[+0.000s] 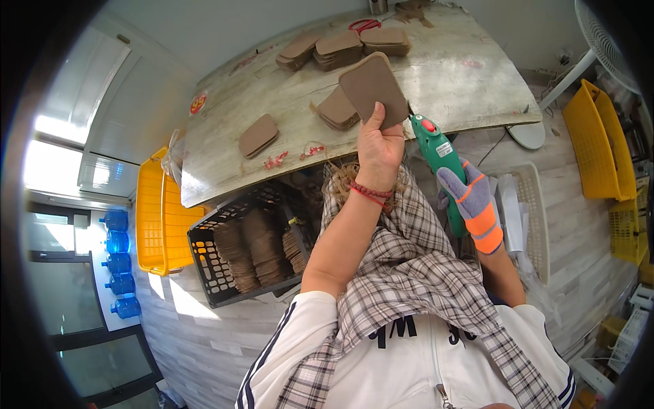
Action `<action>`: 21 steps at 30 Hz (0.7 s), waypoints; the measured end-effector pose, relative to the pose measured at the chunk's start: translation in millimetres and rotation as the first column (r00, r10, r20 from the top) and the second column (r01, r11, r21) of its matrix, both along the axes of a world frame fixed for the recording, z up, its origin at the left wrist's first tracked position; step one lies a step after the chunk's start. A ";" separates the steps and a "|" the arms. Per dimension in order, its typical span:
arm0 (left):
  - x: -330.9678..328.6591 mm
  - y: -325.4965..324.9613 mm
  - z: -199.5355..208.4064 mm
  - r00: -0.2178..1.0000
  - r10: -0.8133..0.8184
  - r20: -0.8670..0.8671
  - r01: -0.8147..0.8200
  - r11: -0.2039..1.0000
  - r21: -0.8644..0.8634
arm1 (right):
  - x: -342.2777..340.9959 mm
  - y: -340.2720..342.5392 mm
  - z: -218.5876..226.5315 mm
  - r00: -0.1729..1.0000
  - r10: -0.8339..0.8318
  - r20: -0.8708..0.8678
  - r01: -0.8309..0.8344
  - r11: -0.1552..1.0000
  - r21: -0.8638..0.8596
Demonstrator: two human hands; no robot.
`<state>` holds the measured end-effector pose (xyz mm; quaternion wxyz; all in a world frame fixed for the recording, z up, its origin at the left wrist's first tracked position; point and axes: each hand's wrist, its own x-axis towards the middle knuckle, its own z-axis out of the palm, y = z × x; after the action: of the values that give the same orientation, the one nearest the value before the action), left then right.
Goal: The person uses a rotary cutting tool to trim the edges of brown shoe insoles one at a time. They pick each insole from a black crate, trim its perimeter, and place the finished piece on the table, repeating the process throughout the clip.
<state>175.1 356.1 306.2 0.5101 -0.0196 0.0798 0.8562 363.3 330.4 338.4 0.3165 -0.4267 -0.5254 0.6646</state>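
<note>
My left hand (381, 148), bare with a red bracelet at the wrist, holds up a brown rounded-square fabric pad (370, 83), thumb on its face. The gloved right hand (471, 198), in grey and orange, is wrapped round a green handheld electric cutter (430, 142) with a red button. Its dark tip points at the pad's lower right edge; whether it touches cannot be made out. Just behind the raised pad lies a small stack of pads (335, 110). Another small stack (259, 136) rests to the left, and brown trimmings (347, 178) hang over my lap.
Pad stacks (338, 49) and red-handled scissors (364, 25) lie at the back of the worn table (449, 75). Below left, a black crate (204, 262) holds piled brown pads beside a yellow crate (153, 218). A pale basket (538, 232), a fan (606, 37) and a yellow crate (593, 146) stand right.
</note>
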 end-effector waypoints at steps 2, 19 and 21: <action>1.7 -2.1 -7.3 1.000 -0.028 0.001 0.028 0.999 -0.023 | 0.1 -0.6 4.4 1.000 0.001 -0.002 -0.001 1.000 0.011; -4.1 -44.9 -26.1 0.902 -0.207 -0.380 0.136 0.969 -0.205 | 16.0 24.1 15.8 0.996 0.053 0.067 -0.055 0.998 0.031; -19.8 -50.2 -25.1 0.863 -0.242 -0.443 0.138 0.958 -0.253 | 23.8 26.4 15.4 0.990 0.094 0.101 -0.097 0.995 0.020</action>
<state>155.3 305.9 281.1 0.5527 0.1419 0.2934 0.7670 387.1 356.8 353.8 0.2630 -0.4298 -0.5684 0.6504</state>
